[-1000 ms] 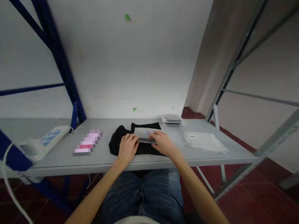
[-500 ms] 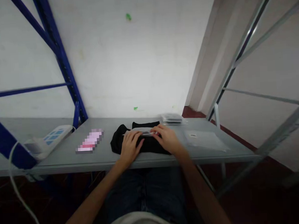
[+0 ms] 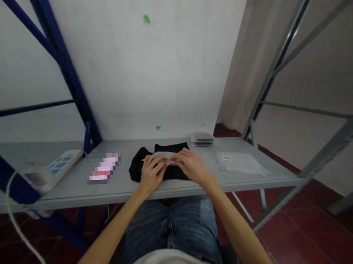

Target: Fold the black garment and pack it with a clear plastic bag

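Both bare hands work close together over a pale plastic packet (image 3: 161, 153) that lies on a bundle of black cloth (image 3: 175, 173), near the middle of the grey surface (image 3: 194, 185). The left hand (image 3: 150, 173) is narrow, with bent fingers and thumb pinching the near edge of the packet. The right hand (image 3: 193, 166) is narrow too, thumb and fingertips gripping the same edge just beside the left fingertips (what exactly sits between the fingers is too small to tell). The far part of the packet shows beyond the knuckles, and the cloth spreads out past it, a rounded lump to the left and a straight-edged fold at the back.

To the right of the right hand, a flat clear bag (image 3: 243, 163) with a small label lies on the surface, apart from the cloth. Behind it, toward the back edge, a stack of clear packs (image 3: 201, 139) sits near the fold of cloth. Left of the cloth is a flat pink and white thing (image 3: 105, 167) (blurred into blocks, so I can't say what it is). Farther left lies a white power strip (image 3: 64, 161), beside a blue post (image 3: 76, 90), and a white cable (image 3: 20, 230) hangs down in front of the surface's left end.
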Available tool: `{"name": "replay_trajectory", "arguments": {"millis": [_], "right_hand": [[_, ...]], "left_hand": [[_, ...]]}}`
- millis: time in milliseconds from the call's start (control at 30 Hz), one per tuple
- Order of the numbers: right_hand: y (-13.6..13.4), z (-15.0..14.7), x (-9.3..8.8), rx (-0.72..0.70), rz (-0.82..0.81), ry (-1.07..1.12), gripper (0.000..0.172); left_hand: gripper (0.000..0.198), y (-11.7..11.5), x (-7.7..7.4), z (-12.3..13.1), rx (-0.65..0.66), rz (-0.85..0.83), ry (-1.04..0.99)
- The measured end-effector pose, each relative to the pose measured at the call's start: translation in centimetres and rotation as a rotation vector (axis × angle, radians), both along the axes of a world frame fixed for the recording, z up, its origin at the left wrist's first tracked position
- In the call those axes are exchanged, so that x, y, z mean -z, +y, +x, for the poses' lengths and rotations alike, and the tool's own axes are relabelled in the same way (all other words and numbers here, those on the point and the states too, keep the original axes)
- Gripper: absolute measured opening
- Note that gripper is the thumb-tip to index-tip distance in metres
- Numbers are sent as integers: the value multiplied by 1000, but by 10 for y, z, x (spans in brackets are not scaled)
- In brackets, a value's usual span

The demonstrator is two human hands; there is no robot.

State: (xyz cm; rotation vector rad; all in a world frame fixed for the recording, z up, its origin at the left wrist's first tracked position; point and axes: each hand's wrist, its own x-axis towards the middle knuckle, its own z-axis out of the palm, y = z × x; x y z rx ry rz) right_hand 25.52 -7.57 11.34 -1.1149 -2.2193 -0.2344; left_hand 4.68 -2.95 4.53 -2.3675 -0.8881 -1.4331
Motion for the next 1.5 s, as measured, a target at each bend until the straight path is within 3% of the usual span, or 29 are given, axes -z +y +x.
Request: {"name": "replay_trajectory", "arguments": {"millis": [233,367,533,633,733,900,1100,1233,1300,1400,1433,1500], "right_hand": [[2,46,-13,135,176,182,24],[6,61,-12,245,178,248,21],[9,52,-6,284,113,180,24],[8,43,-5,209,135,151,23],[4,33,-4,112,57,106,21],[-1,23,-1,117,-57,75,13],[-10,11,0,215,-86,-19,52],[-10,0,4,226,-103,-102,42],[-7,-3,6,208,-88,-82,35],[-4,-4,5,130,-38,37,32],[-3,-4,3,91,-20,82,33],[-6,-2,-4,6,21,165,37]], "left_hand": [[10,23,-15,-28,-14,13,-92],[13,28,-27,-42,-15,-46,-102],[14,24,-33,-44,84,-199,-173],[13,20,-35,-37,173,-283,-177],[14,14,-38,-28,232,-360,-186],[16,4,-44,-20,278,-446,-177],[14,-5,-46,-16,372,-520,-102],[14,-10,-50,-12,388,-544,-78],[26,-11,-50,-12,387,-549,-64],[60,-7,-47,-17,371,-549,-15],[63,-4,-46,-19,357,-548,-7],[53,3,-42,-23,308,-541,-6]]}}
